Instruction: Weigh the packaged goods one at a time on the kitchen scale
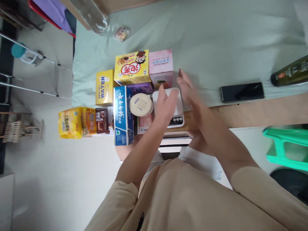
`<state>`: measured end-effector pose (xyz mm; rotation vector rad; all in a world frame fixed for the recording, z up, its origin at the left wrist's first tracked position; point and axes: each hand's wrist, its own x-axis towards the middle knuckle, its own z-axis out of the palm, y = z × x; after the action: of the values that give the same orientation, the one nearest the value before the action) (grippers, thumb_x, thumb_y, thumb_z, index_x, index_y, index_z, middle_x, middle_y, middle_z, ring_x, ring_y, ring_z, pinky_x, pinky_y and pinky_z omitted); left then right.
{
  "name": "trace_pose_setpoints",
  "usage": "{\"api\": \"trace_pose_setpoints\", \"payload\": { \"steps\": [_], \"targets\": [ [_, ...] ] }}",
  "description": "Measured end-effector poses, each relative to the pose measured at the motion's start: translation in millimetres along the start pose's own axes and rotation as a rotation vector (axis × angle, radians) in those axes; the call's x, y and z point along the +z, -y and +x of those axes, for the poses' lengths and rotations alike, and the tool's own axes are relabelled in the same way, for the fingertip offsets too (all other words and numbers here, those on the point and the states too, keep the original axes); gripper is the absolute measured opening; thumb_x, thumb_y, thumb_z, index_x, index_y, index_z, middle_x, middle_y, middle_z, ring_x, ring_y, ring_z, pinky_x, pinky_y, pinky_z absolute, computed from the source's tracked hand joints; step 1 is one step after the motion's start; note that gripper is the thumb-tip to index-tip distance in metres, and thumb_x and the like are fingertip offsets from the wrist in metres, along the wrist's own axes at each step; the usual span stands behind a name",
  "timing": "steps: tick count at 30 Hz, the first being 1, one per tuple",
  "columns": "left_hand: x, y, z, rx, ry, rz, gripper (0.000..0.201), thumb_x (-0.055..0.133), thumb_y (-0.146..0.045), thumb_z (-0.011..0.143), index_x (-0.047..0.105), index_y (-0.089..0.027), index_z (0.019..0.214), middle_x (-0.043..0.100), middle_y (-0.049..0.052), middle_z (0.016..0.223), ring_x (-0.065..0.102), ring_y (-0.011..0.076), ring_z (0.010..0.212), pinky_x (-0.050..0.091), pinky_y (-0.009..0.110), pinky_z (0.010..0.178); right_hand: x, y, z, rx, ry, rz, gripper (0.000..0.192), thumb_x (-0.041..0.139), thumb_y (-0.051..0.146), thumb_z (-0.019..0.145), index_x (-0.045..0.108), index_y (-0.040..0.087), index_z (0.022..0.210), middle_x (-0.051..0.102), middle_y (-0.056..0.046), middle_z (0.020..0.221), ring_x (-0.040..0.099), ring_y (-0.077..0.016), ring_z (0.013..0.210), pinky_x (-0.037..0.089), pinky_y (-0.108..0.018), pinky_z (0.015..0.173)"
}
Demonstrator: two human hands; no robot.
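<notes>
My left hand (pixel 166 106) rests flat on a small white kitchen scale (pixel 179 120) at the table's near edge, fingers together, holding nothing. My right hand (pixel 190 93) hovers just right of the scale, palm turned inward, fingers spread and empty. Left of the scale lies a round white Dove jar (pixel 141 105). Behind the scale stand a pink box (pixel 160 65), a yellow snack box (pixel 132 67) and a purple box (pixel 141 87).
A blue box (pixel 123 115) and a yellow WATER box (pixel 104 87) sit left of the jar. Snack packets (pixel 83 122) overhang the table's left end. A black phone (pixel 242 92) and a dark bottle (pixel 290 72) lie right. A green stool (pixel 286 147) stands near.
</notes>
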<state>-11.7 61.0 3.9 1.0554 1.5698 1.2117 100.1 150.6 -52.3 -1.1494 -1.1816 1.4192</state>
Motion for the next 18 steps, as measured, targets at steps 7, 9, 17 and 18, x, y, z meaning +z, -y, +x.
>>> {"api": "trace_pose_setpoints", "payload": {
  "steps": [7, 9, 17, 18],
  "targets": [
    [26.5, -23.3, -39.3, -0.189, 0.128, -0.024, 0.046, 0.068, -0.030, 0.089, 0.055, -0.022, 0.133, 0.056, 0.013, 0.157, 0.047, 0.0335, 0.156, 0.034, 0.055, 0.134, -88.4, 9.8, -97.3, -0.145, -0.239, 0.072, 0.053, 0.064, 0.066, 0.085, 0.064, 0.031, 0.126, 0.065, -0.006, 0.146, 0.060, -0.0249, 0.145, 0.036, -0.055, 0.135],
    [43.5, -26.8, -45.0, -0.194, 0.216, -0.006, 0.044, 0.068, -0.033, 0.089, 0.057, -0.023, 0.130, 0.059, 0.012, 0.156, 0.049, 0.0338, 0.154, 0.035, 0.055, 0.133, -117.8, 8.7, -128.5, -0.145, -0.382, 0.064, 0.052, 0.064, 0.065, 0.083, 0.066, 0.029, 0.121, 0.068, -0.008, 0.140, 0.064, -0.0259, 0.139, 0.038, -0.057, 0.132],
    [143.4, -41.8, -44.2, -0.078, 0.594, -0.067, 0.050, 0.063, -0.037, 0.095, 0.059, -0.018, 0.141, 0.054, 0.014, 0.162, 0.049, 0.0326, 0.155, 0.038, 0.053, 0.134, -244.7, 32.0, -162.7, -0.027, -0.944, 0.001, 0.032, 0.057, 0.043, 0.081, 0.066, 0.024, 0.106, 0.070, -0.009, 0.125, 0.073, -0.0227, 0.120, 0.047, -0.052, 0.122],
    [159.8, -45.4, -40.6, -0.056, 0.622, -0.058, 0.052, 0.063, -0.035, 0.096, 0.058, -0.015, 0.144, 0.053, 0.016, 0.163, 0.049, 0.0321, 0.155, 0.040, 0.050, 0.133, -258.7, 40.9, -156.6, -0.033, -0.988, -0.009, 0.028, 0.054, 0.039, 0.083, 0.066, 0.025, 0.104, 0.070, -0.008, 0.125, 0.074, -0.0218, 0.117, 0.049, -0.050, 0.120]
  ]
}}
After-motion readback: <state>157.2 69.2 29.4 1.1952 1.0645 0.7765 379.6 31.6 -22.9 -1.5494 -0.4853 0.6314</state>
